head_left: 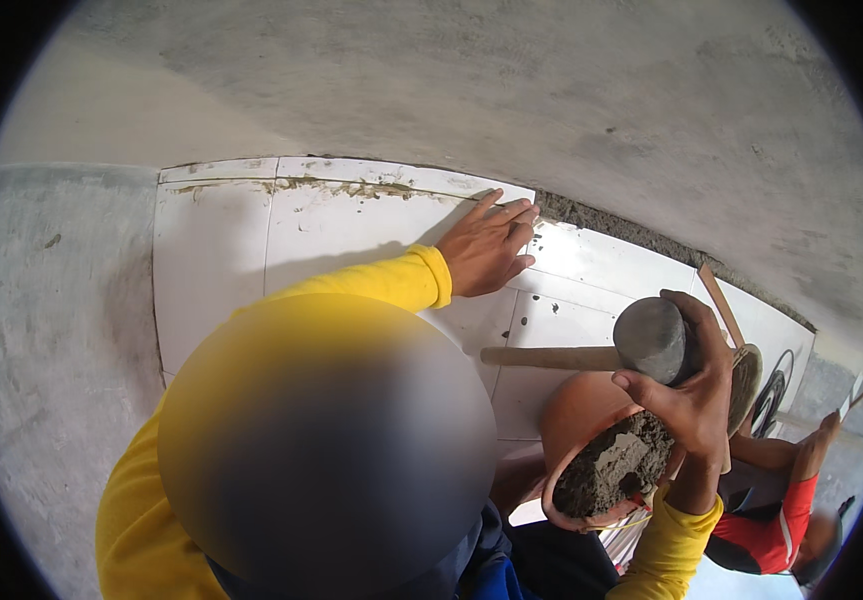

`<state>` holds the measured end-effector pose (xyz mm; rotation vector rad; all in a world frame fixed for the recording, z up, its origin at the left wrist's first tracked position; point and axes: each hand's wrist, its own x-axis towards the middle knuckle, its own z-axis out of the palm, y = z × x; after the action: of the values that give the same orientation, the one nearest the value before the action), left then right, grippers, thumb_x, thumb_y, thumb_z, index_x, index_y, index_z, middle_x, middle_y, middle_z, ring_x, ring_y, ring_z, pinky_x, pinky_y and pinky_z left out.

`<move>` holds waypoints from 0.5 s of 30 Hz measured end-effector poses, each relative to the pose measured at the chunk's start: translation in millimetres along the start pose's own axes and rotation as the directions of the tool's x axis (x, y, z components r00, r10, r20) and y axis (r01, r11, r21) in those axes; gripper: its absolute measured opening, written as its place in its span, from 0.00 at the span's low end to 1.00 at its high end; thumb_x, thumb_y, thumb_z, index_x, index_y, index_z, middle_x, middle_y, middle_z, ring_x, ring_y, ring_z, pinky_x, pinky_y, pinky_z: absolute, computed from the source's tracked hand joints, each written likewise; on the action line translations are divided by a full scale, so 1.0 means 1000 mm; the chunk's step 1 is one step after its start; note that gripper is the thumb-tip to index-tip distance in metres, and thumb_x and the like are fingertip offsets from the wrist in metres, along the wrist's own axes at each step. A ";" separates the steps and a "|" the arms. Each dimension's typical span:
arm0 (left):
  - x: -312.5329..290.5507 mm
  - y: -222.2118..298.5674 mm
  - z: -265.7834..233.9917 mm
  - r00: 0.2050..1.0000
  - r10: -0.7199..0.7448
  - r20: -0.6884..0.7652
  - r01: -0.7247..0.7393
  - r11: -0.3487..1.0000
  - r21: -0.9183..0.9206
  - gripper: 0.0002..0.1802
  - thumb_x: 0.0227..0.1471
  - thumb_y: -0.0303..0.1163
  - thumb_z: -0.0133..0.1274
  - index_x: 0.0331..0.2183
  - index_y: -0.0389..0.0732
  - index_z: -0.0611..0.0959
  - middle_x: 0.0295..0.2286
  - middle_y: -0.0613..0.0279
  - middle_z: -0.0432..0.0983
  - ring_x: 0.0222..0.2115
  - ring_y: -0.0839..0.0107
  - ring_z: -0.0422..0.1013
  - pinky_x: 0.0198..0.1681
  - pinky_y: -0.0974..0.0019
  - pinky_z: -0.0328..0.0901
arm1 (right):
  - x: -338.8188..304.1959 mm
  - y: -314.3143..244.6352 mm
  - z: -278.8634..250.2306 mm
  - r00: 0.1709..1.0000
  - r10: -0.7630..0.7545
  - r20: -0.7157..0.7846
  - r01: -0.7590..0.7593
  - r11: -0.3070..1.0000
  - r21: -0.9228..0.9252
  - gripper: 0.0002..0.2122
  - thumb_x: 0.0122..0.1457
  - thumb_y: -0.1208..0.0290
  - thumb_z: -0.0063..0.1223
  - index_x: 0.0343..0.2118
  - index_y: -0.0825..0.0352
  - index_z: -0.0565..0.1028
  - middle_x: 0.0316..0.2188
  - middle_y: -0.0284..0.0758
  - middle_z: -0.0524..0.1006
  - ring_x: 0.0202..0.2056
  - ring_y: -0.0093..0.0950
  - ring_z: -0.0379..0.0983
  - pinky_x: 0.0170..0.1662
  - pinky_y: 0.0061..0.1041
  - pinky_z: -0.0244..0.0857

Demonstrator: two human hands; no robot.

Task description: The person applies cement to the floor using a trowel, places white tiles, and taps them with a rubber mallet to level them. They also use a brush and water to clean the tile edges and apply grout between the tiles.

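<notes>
My left hand (486, 245) lies with fingers stretched at the end of a narrow white tile strip (401, 175) that runs along the wall. It holds nothing. My right hand (696, 390) is wrapped round the dark grey head of a rubber mallet (648, 338). The mallet's wooden handle points left, over the white floor tiles (331, 230). Just below the mallet, an orange bucket (576, 415) is tilted, with grey wet mortar (616, 465) inside. Dried mortar smears mark the joint beside the strip.
A grey plastered wall (551, 90) borders the tiles, with a rough mortar gap (641, 235) at its foot. A thin brown wooden piece (719, 305) and a coiled black cable (771, 395) lie to the right. A co-worker in a red shirt (781, 525) is at far right. A blurred round shape hides the lower middle.
</notes>
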<state>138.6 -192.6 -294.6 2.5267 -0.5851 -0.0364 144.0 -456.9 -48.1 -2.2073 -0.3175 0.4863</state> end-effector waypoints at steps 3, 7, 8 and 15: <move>-0.002 -0.005 0.000 1.000 -0.007 -0.015 0.006 0.999 -0.039 0.28 0.69 0.45 0.53 0.56 0.30 0.77 0.68 0.41 0.65 0.72 0.51 0.57 0.78 0.42 0.41 | -0.001 0.003 0.003 0.998 -0.024 -0.052 0.020 0.997 -0.069 0.41 0.41 0.65 0.84 0.59 0.77 0.75 0.47 0.45 0.83 0.50 0.35 0.81 0.57 0.35 0.72; -0.025 -0.007 -0.018 0.978 -0.154 -0.142 0.158 0.987 0.022 0.26 0.68 0.46 0.55 0.52 0.31 0.78 0.67 0.40 0.67 0.71 0.48 0.59 0.76 0.39 0.44 | 0.000 0.005 0.005 0.953 -0.210 -0.220 0.161 0.962 -0.222 0.43 0.42 0.63 0.85 0.61 0.74 0.74 0.50 0.47 0.81 0.51 0.41 0.81 0.57 0.38 0.72; -0.035 -0.010 -0.024 0.957 -0.206 -0.203 0.221 0.973 0.059 0.25 0.68 0.46 0.55 0.51 0.31 0.78 0.67 0.40 0.67 0.71 0.48 0.59 0.76 0.38 0.45 | 0.005 0.006 0.011 0.925 -0.297 -0.238 0.218 0.926 -0.309 0.43 0.42 0.63 0.85 0.62 0.74 0.74 0.51 0.48 0.81 0.51 0.42 0.80 0.57 0.39 0.72; -0.076 -0.038 -0.028 0.908 -0.271 -0.319 0.340 0.922 0.185 0.28 0.63 0.39 0.55 0.57 0.28 0.75 0.65 0.36 0.67 0.70 0.46 0.59 0.74 0.32 0.44 | 0.045 -0.002 0.060 0.770 -0.604 -0.204 0.443 0.737 -0.510 0.49 0.42 0.59 0.87 0.67 0.67 0.70 0.55 0.49 0.79 0.54 0.49 0.78 0.56 0.44 0.73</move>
<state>89.2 -118.8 -297.4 2.7619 -0.0716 0.3000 157.3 -397.3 -91.5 -2.4196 -0.9057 -0.3498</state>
